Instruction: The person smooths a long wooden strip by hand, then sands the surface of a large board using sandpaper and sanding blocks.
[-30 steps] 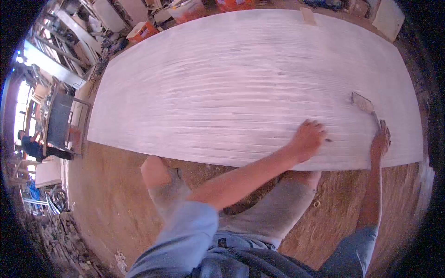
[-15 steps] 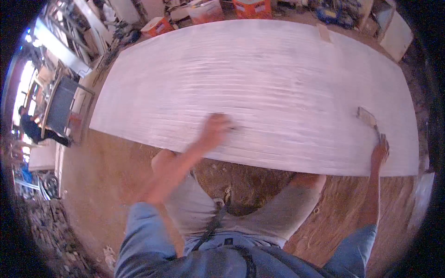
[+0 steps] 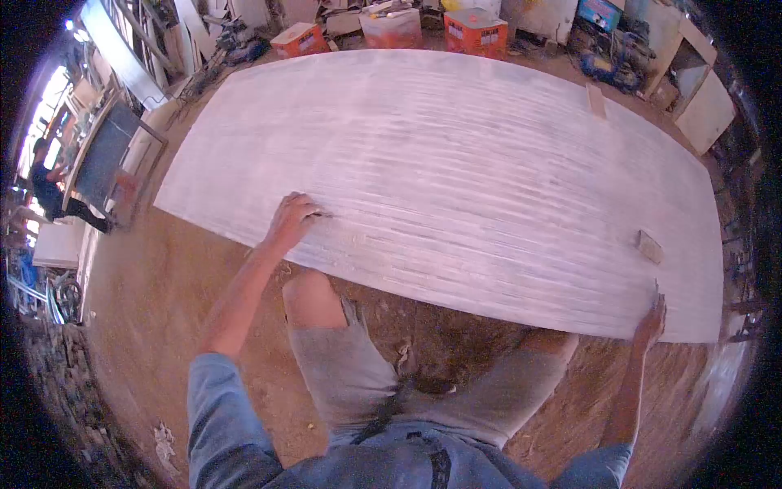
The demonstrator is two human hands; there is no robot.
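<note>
A large pale board (image 3: 440, 163) lies in front of my legs, streaked lengthwise with whitish filler. My left hand (image 3: 295, 220) is over the board's near left edge, its fingers closed round a thin, dark flat scraper (image 3: 324, 214) that is mostly hidden by the hand. At the right end, my right hand (image 3: 652, 319) is low over the near edge, fingers closed on what looks like the handle of a putty knife. Its wide, greyish, caked blade (image 3: 649, 246) shows farther up the board; the middle part of the tool is hard to make out.
A small wooden strip (image 3: 596, 102) rests on the board's far right edge. Behind stand orange-and-white tubs (image 3: 476, 34) and a wooden cabinet (image 3: 705, 106). At far left, another person (image 3: 50, 179) is beside a dark-topped table (image 3: 104, 151). Brown dirt floor (image 3: 187, 285) surrounds me.
My left hand has swept left along the board, the scraper still in it. My right hand and the putty knife now appear lower in view; the whole view has shifted and tilted.
</note>
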